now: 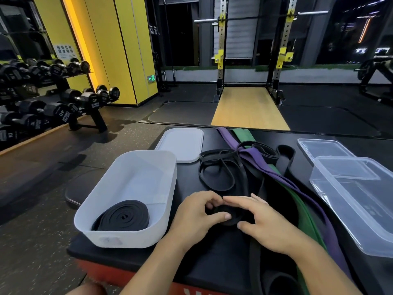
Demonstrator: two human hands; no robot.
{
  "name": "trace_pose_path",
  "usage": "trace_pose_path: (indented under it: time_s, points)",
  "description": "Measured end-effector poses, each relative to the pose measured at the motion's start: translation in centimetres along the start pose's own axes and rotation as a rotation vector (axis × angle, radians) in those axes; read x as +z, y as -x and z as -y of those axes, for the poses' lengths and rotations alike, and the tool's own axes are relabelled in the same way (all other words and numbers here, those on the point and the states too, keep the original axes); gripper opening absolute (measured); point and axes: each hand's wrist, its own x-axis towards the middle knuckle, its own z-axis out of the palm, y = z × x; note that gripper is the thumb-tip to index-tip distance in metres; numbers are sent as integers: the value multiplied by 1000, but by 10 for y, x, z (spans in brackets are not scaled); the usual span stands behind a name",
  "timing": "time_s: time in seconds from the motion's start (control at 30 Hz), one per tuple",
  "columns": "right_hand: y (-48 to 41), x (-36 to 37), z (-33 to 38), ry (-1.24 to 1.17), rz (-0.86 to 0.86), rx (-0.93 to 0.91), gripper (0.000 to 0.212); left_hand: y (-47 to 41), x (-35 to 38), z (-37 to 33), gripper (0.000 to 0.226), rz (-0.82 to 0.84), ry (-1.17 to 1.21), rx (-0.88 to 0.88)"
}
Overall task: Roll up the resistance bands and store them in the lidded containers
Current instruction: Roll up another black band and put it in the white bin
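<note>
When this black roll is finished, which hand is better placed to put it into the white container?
Probably the left hand. It grips the black roll and lies right next to the white container. The right hand is on the far side of the roll and would have to cross over.
</note>
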Motion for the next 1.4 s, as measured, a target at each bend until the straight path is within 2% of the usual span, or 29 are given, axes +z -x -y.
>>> trace_pose_path:
  time_s: [0.23,0.4,0.6,0.77,0.9,1.1,1.2,1.3,1.4]
  points:
    - [-2,6,-5,0,-82,48,64,2,0,2,14,-40,3,21]
    - [-5,9,4,78,-129,-10,63,1,-1,1,12,21,33,51]
    - [-7,12,10,112,-198,23,65,0,-1,3,12,51,-3,101]
    - [-6,8,9,89,-109,42,62,1,-2,2,12,60,9,76]
    - [-2,2,-1,-32,9,48,78,3,-3,2,18,30,25,65]
    - [-4,5,2,40,-46,26,70,5,-2,1,16,20,11,86]
    - [-5,7,12,118,-80,5,65,6,0,-2,17,-22,-94,117]
    - [-5,9,14,130,-108,23,73,5,1,-1,29,-110,-225,125]
    - [-8,12,14,168,-105,38,76,6,2,0,30,-111,-189,82]
